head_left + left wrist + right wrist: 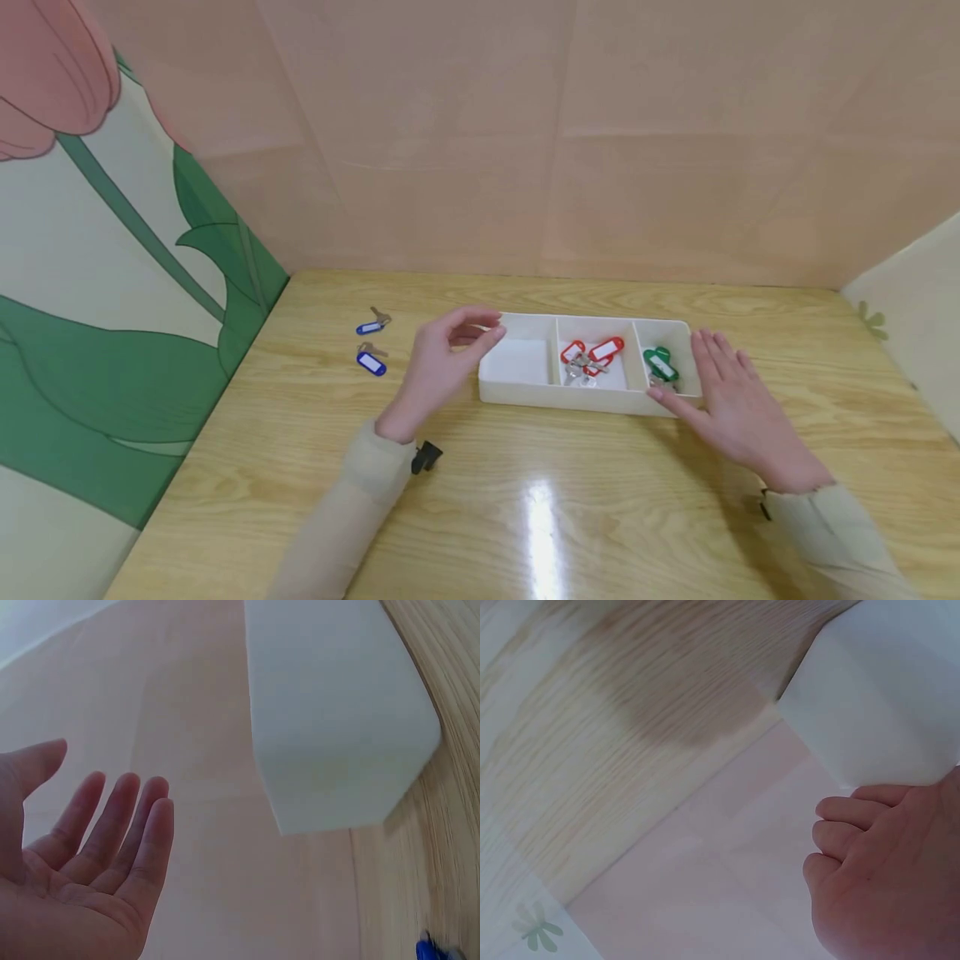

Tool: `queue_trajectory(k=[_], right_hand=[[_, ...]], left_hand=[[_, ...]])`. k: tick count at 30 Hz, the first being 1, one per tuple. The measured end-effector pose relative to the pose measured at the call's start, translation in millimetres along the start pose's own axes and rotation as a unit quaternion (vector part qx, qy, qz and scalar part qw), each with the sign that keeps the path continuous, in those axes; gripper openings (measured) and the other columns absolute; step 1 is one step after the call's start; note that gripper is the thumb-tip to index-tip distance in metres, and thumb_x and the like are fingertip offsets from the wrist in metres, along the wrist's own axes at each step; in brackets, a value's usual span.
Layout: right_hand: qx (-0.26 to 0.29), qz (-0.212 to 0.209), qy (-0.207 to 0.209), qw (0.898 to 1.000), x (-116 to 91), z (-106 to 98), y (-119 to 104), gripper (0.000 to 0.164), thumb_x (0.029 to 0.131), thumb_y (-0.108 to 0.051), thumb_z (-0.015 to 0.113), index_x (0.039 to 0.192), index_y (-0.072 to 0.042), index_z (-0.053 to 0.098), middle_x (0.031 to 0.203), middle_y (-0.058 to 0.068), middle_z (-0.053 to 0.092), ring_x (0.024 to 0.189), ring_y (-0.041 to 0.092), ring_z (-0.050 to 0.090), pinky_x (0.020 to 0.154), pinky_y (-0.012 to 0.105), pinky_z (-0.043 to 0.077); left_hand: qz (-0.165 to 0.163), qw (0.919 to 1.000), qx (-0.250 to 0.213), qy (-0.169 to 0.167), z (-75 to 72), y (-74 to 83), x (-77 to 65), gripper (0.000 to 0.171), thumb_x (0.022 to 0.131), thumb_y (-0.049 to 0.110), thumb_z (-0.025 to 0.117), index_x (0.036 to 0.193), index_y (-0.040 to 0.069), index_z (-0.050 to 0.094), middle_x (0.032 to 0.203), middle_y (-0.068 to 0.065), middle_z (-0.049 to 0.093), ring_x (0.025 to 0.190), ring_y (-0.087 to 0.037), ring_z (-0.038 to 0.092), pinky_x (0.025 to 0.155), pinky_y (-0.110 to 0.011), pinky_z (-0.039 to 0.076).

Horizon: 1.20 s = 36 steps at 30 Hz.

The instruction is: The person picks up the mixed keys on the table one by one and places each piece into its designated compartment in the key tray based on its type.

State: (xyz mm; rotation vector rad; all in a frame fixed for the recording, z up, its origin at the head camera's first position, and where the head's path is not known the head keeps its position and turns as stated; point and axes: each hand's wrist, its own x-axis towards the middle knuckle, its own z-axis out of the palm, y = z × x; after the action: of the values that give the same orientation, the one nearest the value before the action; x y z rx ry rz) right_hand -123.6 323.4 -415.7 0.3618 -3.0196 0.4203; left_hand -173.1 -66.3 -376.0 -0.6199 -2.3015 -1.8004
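Note:
A long white box (517, 393) with three compartments lies on the wooden table. Its left compartment (517, 361) is bare, the middle one holds red key tags (606, 348) with keys, and the right one holds green key tags (661, 364). At the box's left end hovers my left hand (444, 358), fingers bent loosely; its palm is bare in the left wrist view. My right hand (738, 412) rests against the box's right end, fingers extended along the wall and thumb by the front corner. Two keys with blue tags (371, 363) (370, 328) lie left of my left hand.
A pink wall (555, 167) rises behind the table (450, 517). On the left stands a panel painted with a tulip and green leaves (105, 383), on the right a pale wall (915, 292). A bright reflection shows on the table's front part.

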Motion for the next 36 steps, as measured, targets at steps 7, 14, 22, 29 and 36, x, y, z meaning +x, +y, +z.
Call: queue_trajectory(k=[7, 14, 22, 29, 36], right_hand=[[0.001, 0.003, -0.002, 1.000, 0.2, 1.2, -0.2, 0.102, 0.099, -0.058, 0.056, 0.160, 0.002, 0.000, 0.164, 0.029, 0.001, 0.152, 0.042, -0.004, 0.121, 0.052, -0.007], [0.004, -0.002, 0.008, 1.000, -0.7, 3.3, 2.2, 0.102, 0.099, -0.058, 0.056, 0.160, 0.002, 0.000, 0.164, 0.029, 0.003, 0.152, 0.041, -0.004, 0.121, 0.051, -0.008], [0.005, -0.008, 0.013, 1.000, -0.5, 4.6, 3.6, 0.101, 0.100, -0.056, 0.057, 0.160, 0.002, 0.001, 0.164, 0.031, 0.003, 0.152, 0.042, -0.005, 0.120, 0.051, -0.009], [0.006, -0.002, 0.015, 1.000, -1.3, 3.8, 3.6, 0.103, 0.099, -0.059, 0.057, 0.161, 0.000, 0.000, 0.165, 0.028, 0.004, 0.152, 0.039, -0.005, 0.121, 0.050, -0.007], [0.004, -0.004, 0.011, 1.000, 0.3, 4.7, 3.2, 0.102, 0.099, -0.057, 0.058, 0.160, 0.002, 0.001, 0.164, 0.030, 0.003, 0.152, 0.041, -0.004, 0.120, 0.053, -0.006]], left_hand=[[-0.015, 0.9996, 0.021, 0.014, -17.2, -3.6, -6.4, 0.020, 0.097, 0.025, 0.073, 0.115, 0.014, 0.074, 0.111, 0.001, 0.072, 0.097, -0.013, 0.069, 0.089, -0.036, 0.056], [-0.028, 0.9984, 0.044, 0.023, -29.2, -5.8, -11.7, 0.021, 0.096, 0.025, 0.075, 0.115, 0.015, 0.074, 0.112, 0.001, 0.072, 0.096, -0.012, 0.069, 0.089, -0.036, 0.056], [-0.033, 0.9975, 0.058, 0.023, -38.9, -9.5, -16.9, 0.022, 0.096, 0.027, 0.075, 0.114, 0.015, 0.074, 0.110, 0.001, 0.072, 0.096, -0.015, 0.069, 0.089, -0.037, 0.056], [-0.041, 0.9961, 0.074, 0.026, -49.6, -16.8, -22.4, 0.025, 0.096, 0.032, 0.074, 0.116, 0.016, 0.073, 0.109, 0.005, 0.071, 0.096, -0.013, 0.069, 0.088, -0.034, 0.056], [-0.058, 0.9941, 0.086, 0.030, -65.8, -24.3, -28.4, 0.026, 0.097, 0.031, 0.073, 0.117, 0.015, 0.072, 0.111, 0.002, 0.071, 0.098, -0.016, 0.069, 0.090, -0.038, 0.056]])
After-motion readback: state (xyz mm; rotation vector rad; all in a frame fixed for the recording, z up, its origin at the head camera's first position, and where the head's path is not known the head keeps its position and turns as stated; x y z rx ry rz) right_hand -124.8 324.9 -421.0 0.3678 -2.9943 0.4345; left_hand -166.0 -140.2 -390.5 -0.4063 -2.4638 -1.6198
